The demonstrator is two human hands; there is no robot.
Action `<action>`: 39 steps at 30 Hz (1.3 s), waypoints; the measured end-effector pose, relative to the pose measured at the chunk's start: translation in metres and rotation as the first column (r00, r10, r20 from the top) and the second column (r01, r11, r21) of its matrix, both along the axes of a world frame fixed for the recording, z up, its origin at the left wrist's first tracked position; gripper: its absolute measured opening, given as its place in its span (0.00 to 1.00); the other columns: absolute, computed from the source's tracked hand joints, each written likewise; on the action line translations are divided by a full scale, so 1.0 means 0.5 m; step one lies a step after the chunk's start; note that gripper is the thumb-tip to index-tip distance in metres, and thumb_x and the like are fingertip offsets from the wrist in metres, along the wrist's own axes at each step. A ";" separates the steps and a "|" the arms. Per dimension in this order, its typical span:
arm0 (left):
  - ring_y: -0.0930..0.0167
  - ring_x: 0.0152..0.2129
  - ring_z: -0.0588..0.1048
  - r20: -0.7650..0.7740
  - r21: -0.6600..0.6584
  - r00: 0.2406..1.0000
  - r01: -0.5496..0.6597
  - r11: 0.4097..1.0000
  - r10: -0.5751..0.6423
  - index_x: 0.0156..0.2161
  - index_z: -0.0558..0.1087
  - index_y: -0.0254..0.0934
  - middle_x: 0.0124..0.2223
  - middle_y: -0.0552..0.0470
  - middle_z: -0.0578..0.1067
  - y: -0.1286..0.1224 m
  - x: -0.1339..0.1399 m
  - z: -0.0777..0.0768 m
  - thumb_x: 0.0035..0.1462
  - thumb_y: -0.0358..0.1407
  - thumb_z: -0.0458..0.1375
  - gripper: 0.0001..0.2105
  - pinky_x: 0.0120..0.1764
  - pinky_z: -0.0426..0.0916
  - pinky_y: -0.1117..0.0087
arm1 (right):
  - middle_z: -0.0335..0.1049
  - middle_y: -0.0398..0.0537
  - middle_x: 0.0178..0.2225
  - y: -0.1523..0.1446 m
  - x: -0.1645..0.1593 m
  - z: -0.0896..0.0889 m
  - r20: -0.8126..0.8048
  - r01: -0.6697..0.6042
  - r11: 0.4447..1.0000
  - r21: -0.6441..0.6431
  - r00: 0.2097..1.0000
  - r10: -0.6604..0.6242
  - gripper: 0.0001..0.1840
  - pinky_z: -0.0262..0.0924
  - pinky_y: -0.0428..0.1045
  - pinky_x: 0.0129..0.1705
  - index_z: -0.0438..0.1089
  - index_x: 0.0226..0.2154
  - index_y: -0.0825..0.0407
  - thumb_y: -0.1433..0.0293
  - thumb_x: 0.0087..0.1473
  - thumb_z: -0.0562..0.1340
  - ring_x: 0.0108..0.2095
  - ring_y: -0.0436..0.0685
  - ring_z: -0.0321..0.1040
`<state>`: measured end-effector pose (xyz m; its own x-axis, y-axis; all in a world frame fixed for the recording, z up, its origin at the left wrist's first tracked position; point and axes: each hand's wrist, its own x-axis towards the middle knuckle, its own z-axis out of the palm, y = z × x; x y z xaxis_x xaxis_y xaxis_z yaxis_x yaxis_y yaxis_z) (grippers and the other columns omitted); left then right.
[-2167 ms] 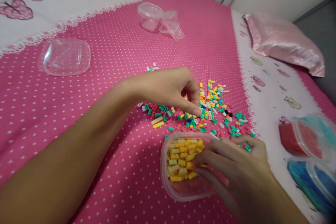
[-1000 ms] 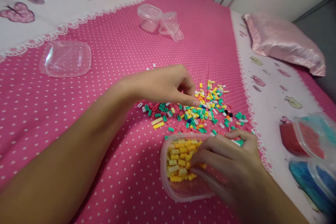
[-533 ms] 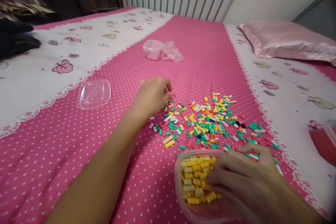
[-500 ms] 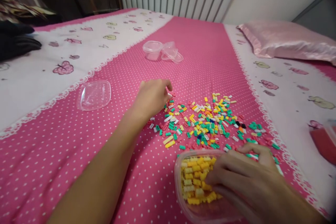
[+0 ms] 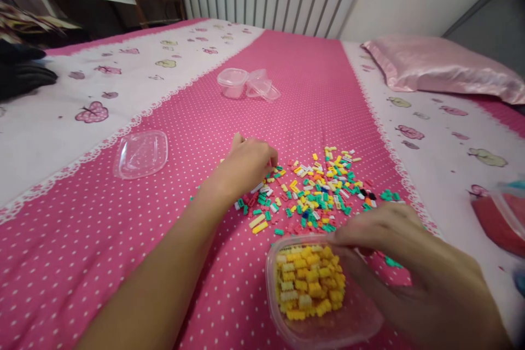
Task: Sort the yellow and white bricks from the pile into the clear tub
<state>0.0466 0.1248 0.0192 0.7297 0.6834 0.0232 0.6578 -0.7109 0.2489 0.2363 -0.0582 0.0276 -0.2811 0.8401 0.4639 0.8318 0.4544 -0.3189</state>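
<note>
My left hand [image 5: 251, 167] is over the left end of a spread of small toy building blocks [image 5: 324, 197], its fingers curled down. Its fingertips are mostly hidden, so I cannot make out what they hold. A clear plastic container [image 5: 273, 301] sits close to me, partly filled with yellow and cream blocks [image 5: 309, 281]. Reaching over its right rim is my right hand [image 5: 394, 257], slightly blurred, with its fingers stretched and a gap between them. No block shows in that hand. The loose blocks are green, yellow, white, red and a few black.
A clear lid [image 5: 142, 154] lies on the pink dotted bedsheet [image 5: 197, 136] at left. Farther back are clear containers [image 5: 233, 81] and lids [image 5: 262, 86]. A pink pillow [image 5: 443, 65] is at back right, a red-filled container [image 5: 500, 219] at the right edge, a black glove [image 5: 24, 74] at far left.
My right hand has moved off the yellow blocks toward the container's right rim. My left hand has come slightly nearer to me and lower over the blocks. The whole view has shifted slightly.
</note>
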 end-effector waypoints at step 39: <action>0.71 0.31 0.76 0.313 -0.412 0.918 0.364 0.835 -0.246 0.39 0.83 0.44 0.35 0.56 0.82 -0.029 0.012 0.062 0.56 0.41 0.64 0.08 0.32 0.64 0.74 | 0.70 0.41 0.28 -0.047 -0.012 -0.003 0.182 0.143 0.949 -0.281 0.979 -0.094 0.11 0.50 0.54 0.38 0.71 0.25 0.47 0.77 0.56 0.63 0.32 0.56 0.64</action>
<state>0.0526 0.1106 0.0502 0.9145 0.4032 -0.0335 0.3051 -0.6331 0.7114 0.2304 -0.0815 0.0261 -0.2225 0.9633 0.1499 0.9259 0.2570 -0.2769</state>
